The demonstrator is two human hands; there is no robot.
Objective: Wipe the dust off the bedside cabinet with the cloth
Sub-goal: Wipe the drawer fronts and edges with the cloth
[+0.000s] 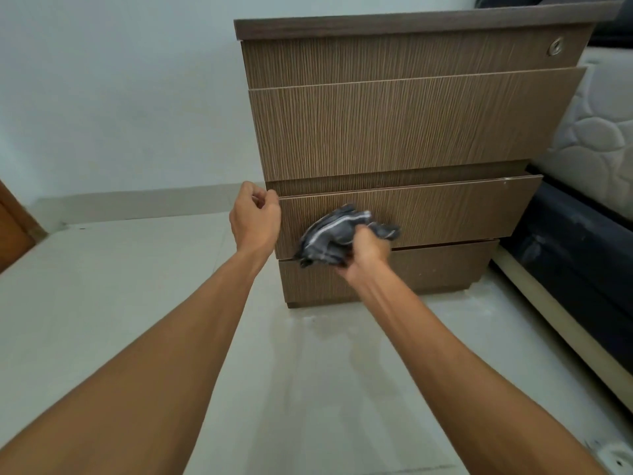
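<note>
The right hand (364, 250) has its fingers curled round a bunched grey cloth (339, 234) and presses it flat against the front of the third drawer (445, 210), towards that front's left end and near its lower edge. Wadded like that, the cloth gives the palm a thick pad to push with, which suits rubbing an upright face.

The left hand (255, 217) is curled into a loose fist with nothing in it, its thumb right at the drawer's upper left corner. I take it to be steadying the drawer, which stands a little proud of the cabinet (411, 125), so that the rubbing does not shove it in; whether it truly bears on the edge I cannot tell.

The two drawer fronts above, and the top one with its lock (555, 47), carry no cloth now, and neither does the plinth below. The cabinet stands on a pale floor (137, 303), its right side just beside a mattress (589, 132).
</note>
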